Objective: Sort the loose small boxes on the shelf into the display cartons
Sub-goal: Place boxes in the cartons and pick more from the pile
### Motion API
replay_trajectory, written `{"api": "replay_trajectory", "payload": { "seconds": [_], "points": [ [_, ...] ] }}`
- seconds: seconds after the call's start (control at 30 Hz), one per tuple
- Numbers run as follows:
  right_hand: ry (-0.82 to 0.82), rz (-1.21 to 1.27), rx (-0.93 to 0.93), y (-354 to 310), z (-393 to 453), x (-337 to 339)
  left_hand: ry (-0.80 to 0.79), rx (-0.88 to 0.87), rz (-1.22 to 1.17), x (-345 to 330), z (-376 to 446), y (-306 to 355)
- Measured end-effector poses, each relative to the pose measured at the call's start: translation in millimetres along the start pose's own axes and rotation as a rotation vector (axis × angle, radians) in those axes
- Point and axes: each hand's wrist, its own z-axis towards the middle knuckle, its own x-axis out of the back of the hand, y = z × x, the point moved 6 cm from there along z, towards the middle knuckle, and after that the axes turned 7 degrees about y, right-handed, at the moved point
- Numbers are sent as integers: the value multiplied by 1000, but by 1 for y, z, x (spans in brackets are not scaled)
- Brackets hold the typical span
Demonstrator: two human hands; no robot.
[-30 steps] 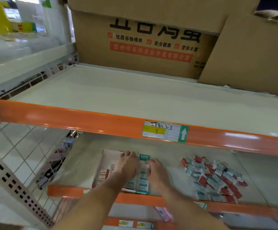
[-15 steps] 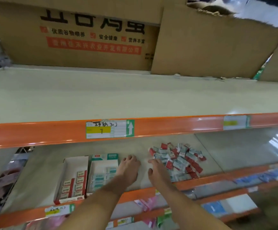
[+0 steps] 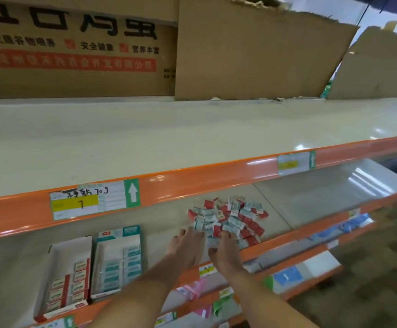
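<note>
Loose small boxes (image 3: 228, 217) heaped touching right hand (image 3: 225, 250) fingertips, left hand (image 3: 185, 247) flat beside, both spread

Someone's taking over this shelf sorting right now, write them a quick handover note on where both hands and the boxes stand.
Left hand: flat on the shelf at the near left edge of the loose pile, no grip on anything.
Right hand: on the pile's near edge; fingers hidden among boxes, grip unclear.
Red carton and teal carton sit side by side left of the hands, each partly filled.
Left: most of the mixed red and teal boxes are unsorted.
</note>
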Motion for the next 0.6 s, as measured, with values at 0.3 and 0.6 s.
{"api": "replay_trajectory", "payload": {
  "seconds": [0.3, 0.6],
  "points": [
    [118, 95, -113, 2, 9, -18, 84, 103, -103, -23, 24, 9],
    [152, 162, -126, 7, 13, -21, 95, 103, -28, -28, 29, 9]
  ]
}}
